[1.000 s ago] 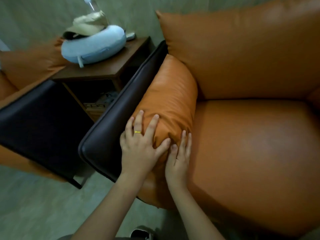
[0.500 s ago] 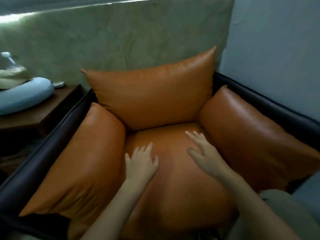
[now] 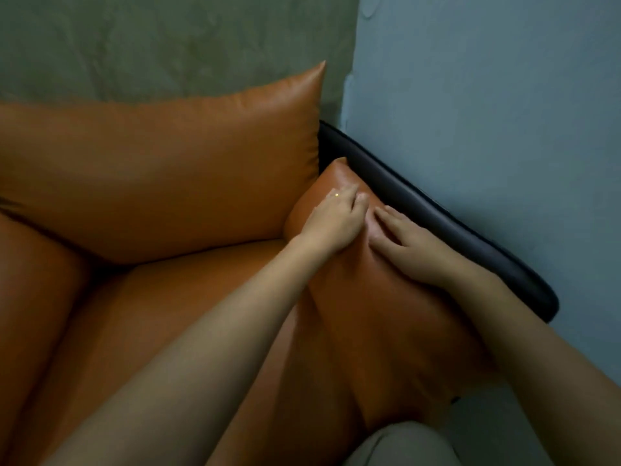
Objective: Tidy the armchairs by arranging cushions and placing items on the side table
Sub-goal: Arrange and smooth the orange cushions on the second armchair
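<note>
Open and holding nothing, the person's left grip [image 3: 336, 218] and right grip [image 3: 408, 248] lie flat, side by side, fingers straight, on the upper end of the armchair's orange side cushion [image 3: 386, 324]. The cushion sits directly beneath them, wedged against the dark armrest frame [image 3: 453, 223] just beyond the right grip. The back cushion [image 3: 161, 169] stands upright just left of the left grip, and the seat cushion [image 3: 161, 314] lies under the left forearm. Both forearms reach forward, converging on the cushion, wrists low. The leather-like cover looks smooth and slippery and the filling soft and light, so pressing with flat palms, or taking hold at a corner or seam edge, seems the likeliest way to shift it.
</note>
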